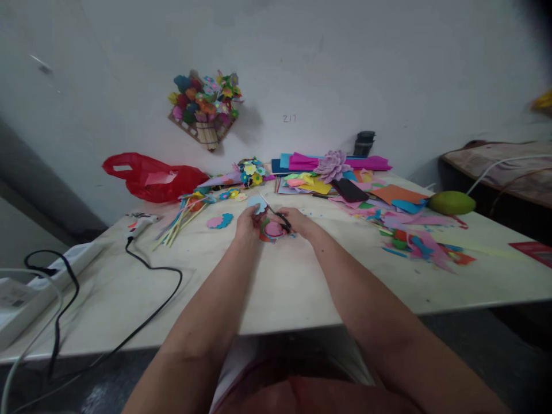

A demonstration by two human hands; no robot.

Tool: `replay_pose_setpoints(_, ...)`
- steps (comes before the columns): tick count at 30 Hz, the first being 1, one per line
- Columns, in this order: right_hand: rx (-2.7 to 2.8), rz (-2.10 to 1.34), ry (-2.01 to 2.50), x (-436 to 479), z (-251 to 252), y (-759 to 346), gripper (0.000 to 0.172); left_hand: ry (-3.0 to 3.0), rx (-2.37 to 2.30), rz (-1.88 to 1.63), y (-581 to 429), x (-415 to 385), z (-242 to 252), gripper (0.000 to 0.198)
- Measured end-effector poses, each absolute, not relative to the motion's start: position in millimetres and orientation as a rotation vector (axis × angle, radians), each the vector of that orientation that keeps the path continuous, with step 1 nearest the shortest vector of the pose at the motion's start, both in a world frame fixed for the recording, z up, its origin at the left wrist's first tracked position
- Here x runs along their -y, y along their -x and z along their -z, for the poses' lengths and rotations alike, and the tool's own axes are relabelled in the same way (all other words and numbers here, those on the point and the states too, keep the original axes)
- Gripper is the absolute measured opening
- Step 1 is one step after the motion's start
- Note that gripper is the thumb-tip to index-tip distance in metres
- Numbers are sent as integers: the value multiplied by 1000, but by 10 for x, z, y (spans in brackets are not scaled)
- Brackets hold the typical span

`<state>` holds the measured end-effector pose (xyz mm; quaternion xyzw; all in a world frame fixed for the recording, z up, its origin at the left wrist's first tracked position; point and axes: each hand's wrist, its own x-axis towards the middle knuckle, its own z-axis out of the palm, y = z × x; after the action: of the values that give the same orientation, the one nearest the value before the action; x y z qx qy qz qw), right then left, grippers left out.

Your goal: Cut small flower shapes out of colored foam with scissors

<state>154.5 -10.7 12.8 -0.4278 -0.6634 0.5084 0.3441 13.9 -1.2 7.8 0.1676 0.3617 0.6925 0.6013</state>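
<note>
Between the fingers of my left hand (248,223) is a light blue paper flower cutout (257,203). My right hand (297,221) grips a pair of scissors (282,219), whose blades point up and left to the edge of the light blue cutout. Under my hands on the table lie pink round paper pieces (273,229) with orange and green bits around them. Left of my left hand rest a pink scalloped cutout (214,222) and a blue one (226,219), partly overlapping.
A glue gun (141,225) with a black cord lies at left by a power strip (69,261). Behind are a red plastic bag (150,177), paper flowers (251,171) and sticks (181,221). At right are a phone (350,190), paper scraps (414,244) and a green mango-like fruit (452,202).
</note>
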Motion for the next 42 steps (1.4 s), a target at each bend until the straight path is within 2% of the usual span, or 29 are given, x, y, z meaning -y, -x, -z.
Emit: replay_pose_setpoints(42, 1741, -1297, 1079, 40, -53, -1537, 28, -424, -875, -1558, -83, 5, -86, 13)
